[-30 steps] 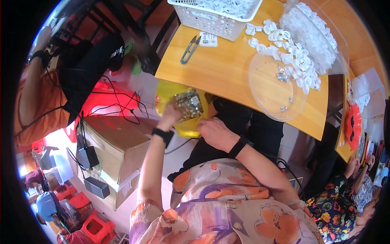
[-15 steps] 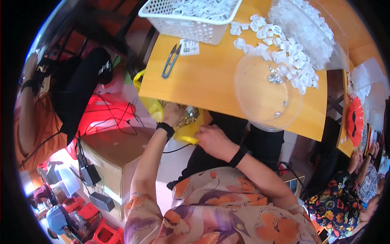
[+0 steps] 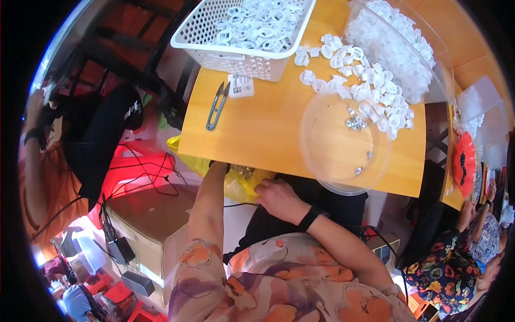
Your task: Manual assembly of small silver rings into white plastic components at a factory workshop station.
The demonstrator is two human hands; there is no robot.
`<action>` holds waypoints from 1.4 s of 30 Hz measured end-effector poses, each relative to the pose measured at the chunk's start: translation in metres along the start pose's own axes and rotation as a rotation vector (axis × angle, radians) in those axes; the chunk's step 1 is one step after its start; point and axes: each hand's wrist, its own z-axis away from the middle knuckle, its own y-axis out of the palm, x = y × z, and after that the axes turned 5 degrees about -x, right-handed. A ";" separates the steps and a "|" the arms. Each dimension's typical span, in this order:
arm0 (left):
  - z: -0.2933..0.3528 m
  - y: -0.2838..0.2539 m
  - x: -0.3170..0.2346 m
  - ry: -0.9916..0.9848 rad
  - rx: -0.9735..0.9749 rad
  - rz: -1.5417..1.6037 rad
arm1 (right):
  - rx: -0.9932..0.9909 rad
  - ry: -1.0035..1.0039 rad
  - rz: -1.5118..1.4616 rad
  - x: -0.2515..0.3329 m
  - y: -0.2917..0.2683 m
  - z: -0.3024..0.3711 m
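Yellow bag [image 3: 240,189], one, partly under the tabletop [image 3: 252,131], its rim clamped in the right hand's [image 3: 282,202] fingers; left hand, visible at the metal parts [image 3: 245,171] half a second ago, is now hidden underneath, so its fingers' hold cannot be told.

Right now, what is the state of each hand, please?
Left hand: hidden under the table, cannot be told.
Right hand: closed, holding the edge of the bag.
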 end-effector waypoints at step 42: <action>0.208 -0.335 -0.067 -0.165 -0.271 1.995 | 0.319 -0.055 -1.631 0.025 -0.029 0.034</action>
